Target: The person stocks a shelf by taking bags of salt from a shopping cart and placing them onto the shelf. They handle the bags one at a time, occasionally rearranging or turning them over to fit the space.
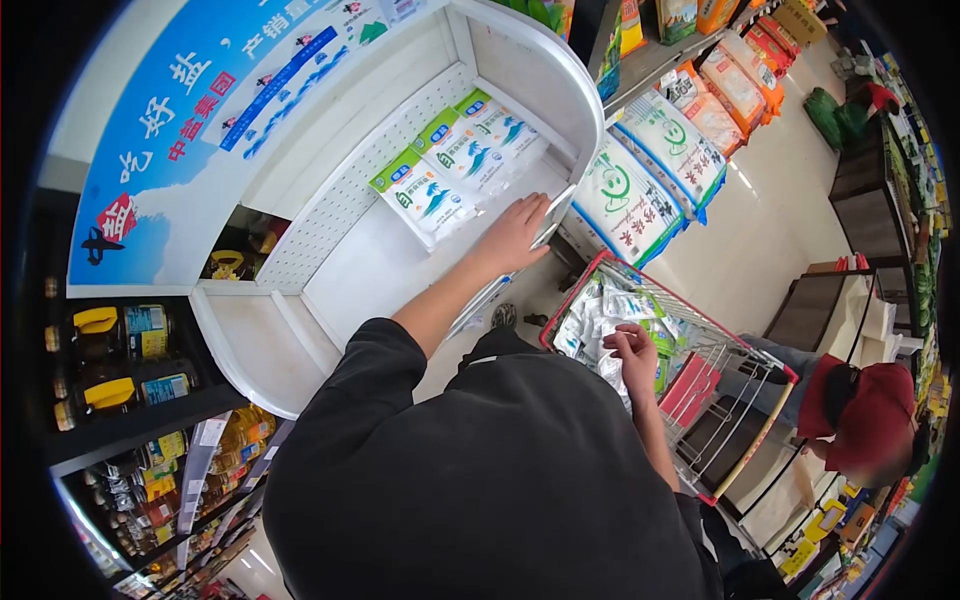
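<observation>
My left hand [515, 235] lies flat with fingers stretched out at the front rim of a white display shelf [345, 255], holding nothing. Just behind it on the shelf, white, green and blue salt packets [425, 195] lie in a short row along the perforated back panel. On my other side, my right hand [632, 358] is over a shopping cart [690, 325], its fingers loosely bent and apart, with nothing visible in them. Below and around that hand, a pile of silvery and green salt packets [585, 320] fills the near end of the cart.
Large white rice bags [630, 195] are stacked right beside the shelf's end. Bottles of oil [125, 360] stand on racks at the left. A person in a red top [865, 405] is beyond the cart. A blue sign [170, 130] tops the display.
</observation>
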### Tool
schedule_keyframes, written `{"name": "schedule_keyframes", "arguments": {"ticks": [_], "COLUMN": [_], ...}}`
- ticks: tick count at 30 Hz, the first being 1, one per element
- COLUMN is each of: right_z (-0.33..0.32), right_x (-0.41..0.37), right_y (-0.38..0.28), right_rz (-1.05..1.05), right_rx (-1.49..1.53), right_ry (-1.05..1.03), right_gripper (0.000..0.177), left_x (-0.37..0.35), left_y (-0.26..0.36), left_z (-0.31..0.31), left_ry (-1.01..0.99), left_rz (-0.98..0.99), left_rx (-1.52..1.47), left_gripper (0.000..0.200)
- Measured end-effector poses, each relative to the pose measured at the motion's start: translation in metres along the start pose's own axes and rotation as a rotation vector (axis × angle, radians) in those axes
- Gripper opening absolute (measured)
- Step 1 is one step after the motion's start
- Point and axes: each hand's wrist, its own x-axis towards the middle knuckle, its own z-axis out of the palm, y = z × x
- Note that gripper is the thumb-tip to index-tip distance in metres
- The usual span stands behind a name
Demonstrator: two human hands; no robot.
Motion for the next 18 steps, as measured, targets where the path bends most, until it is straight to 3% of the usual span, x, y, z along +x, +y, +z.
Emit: {"name": "schedule_keyframes", "arguments": {"ticks": [5,6,8,14,17,18], "right_z": [-0.089,-0.107,-0.13,-0.145,-0.16,-0.164], "right_x": [0.024,0.015,-0.003,-0.031,-0.013,-0.003], "right_y": [0.181,0.22,0.278,0.301,0.357,0.379], "right_rz": [0.367,0.469,0.672,0.683,0.714,0.741], "right_rx": [-0.245,-0.122,-0.147,-0.24,-0.238,-0.092], "right_ry": [0.179,0.193,0.287,0.511,0.548,0.551], "right_gripper": [0.03,0.032,0.033,0.045,0.046,0.046], "left_x": [0.0,0.003,0.002,0.014,0.016,0.016], "left_y": [-0.014,-0.007,-0.004,0.021,0.023,0.024], "left_z": [0.026,0.019,0.017,0.009,0.014,0.015], "left_ry": [0.008,-0.035,0.003,-0.012,-0.034,-0.024], "left_rz": [-0.007,-0.056,0.027,0.094,0.095,0.092], "left_rx": [-0.051,-0.093,0.063,0.213,0.275,0.311], "left_gripper": [0.089,0.089,0.085,0.078,0.078,0.078]}}
